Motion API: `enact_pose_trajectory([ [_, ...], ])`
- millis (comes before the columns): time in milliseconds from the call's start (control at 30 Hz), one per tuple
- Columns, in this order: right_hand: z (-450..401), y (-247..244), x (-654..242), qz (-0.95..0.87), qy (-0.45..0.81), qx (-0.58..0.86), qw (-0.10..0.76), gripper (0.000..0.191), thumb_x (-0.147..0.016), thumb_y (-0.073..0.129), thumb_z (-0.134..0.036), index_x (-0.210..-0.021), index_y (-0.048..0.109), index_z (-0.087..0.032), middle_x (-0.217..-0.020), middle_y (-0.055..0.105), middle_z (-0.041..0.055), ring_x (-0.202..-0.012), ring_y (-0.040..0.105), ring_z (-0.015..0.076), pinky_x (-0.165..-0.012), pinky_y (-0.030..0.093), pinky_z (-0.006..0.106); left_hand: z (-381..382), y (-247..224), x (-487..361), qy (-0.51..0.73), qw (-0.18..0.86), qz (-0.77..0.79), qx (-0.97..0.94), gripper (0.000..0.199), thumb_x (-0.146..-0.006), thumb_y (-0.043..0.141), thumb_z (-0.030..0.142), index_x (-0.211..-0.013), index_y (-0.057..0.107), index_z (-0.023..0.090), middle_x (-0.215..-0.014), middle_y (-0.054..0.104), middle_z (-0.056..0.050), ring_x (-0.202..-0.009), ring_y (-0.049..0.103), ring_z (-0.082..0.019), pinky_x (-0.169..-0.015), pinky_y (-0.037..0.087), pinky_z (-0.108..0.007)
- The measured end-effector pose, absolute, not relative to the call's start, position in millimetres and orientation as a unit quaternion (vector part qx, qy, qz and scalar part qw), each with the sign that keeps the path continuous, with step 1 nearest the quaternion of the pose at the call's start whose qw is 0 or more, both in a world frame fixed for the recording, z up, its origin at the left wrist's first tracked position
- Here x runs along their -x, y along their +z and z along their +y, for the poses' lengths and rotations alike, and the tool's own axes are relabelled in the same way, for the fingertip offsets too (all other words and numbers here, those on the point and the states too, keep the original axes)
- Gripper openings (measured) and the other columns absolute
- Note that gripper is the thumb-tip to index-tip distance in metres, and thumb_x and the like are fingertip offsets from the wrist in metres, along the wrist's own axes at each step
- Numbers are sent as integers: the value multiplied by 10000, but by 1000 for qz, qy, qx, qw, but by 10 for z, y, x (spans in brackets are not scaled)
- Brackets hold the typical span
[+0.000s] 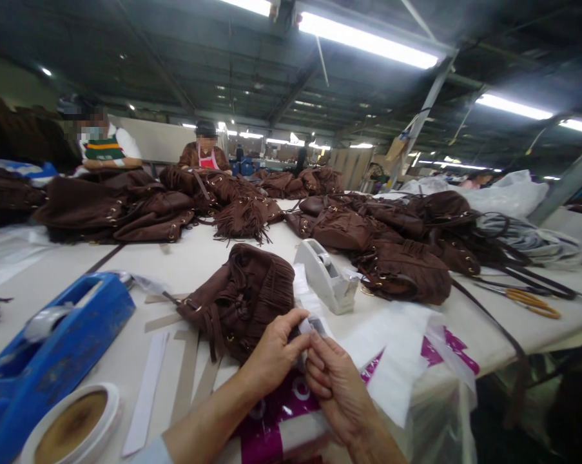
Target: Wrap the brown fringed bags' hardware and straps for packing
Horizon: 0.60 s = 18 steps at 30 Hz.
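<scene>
My left hand (274,354) and my right hand (332,374) meet in front of me, thumbs and fingertips pinched together. Between them is a small whitish piece (314,324), partly see-through, like thin plastic or paper; the fingers cover much of it. Just behind my left hand lies a dark brown fringed bag (252,293) with gold-coloured eyelets. Under my wrists is a purple and white printed plastic bag (291,403). A grey tape dispenser (327,277) stands just beyond my fingertips.
A big blue tape dispenser (73,341), an open white tub (73,425) and paper strips (148,386) lie left. Piles of brown bags (111,206) cover the far table (189,248). At right are orange-handled scissors (532,303) and dark straps. Two people work across the table.
</scene>
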State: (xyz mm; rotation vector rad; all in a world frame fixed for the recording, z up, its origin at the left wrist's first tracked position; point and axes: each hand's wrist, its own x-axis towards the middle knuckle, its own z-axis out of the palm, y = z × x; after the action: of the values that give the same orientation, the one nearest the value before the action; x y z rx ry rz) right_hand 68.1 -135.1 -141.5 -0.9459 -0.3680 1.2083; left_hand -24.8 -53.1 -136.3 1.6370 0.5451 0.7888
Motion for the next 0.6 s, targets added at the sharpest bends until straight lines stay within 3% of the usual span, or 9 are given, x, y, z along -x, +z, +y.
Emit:
enact_pose_trajectory([
  [100, -1362, -1503, -656, -142, 526, 404, 734, 531, -542, 897, -457, -680, 453, -201, -454, 247, -162, -387, 71, 2, -322, 110, 119, -565, -1359, 266, 351, 580, 232, -698, 289, -783, 666, 185, -1063, 725, 227, -984, 657, -41, -989, 534, -227, -920, 348, -287],
  [233, -1401, -1566, -679, -141, 527, 392, 741, 497, -573, 889, -457, -695, 481, -200, -438, 257, -163, -381, 61, 3, -315, 126, 114, -503, -1350, 303, 302, 723, 188, -592, 626, -656, 691, 116, -1256, 580, 254, -1003, 641, -28, -866, 560, -183, -762, 401, -270],
  [300, -1411, -1573, -707, -142, 538, 387, 735, 484, -580, 889, -452, -696, 493, -198, -437, 281, -158, -377, 63, 1, -310, 116, 113, -453, -1349, 310, 297, 771, 188, -532, 510, -613, 650, 113, -1114, 623, 209, -941, 651, -29, -803, 559, -162, -700, 391, -249],
  [433, -1402, -1580, -755, -156, 557, 387, 718, 444, -628, 865, -464, -740, 528, -198, -444, 277, -159, -378, 61, 2, -309, 119, 108, -417, -1317, 289, 301, 757, 239, -529, 156, -649, 615, 222, -767, 679, 142, -714, 626, -24, -641, 495, -132, -619, 353, -248],
  [600, -1384, -1578, -748, -165, 556, 407, 706, 474, -619, 859, -492, -714, 498, -200, -442, 285, -158, -373, 61, 0, -304, 110, 107, -459, -1236, 236, 344, 719, 260, -545, 244, -669, 714, 385, -698, 696, 143, -653, 593, -9, -627, 468, -132, -613, 343, -250],
])
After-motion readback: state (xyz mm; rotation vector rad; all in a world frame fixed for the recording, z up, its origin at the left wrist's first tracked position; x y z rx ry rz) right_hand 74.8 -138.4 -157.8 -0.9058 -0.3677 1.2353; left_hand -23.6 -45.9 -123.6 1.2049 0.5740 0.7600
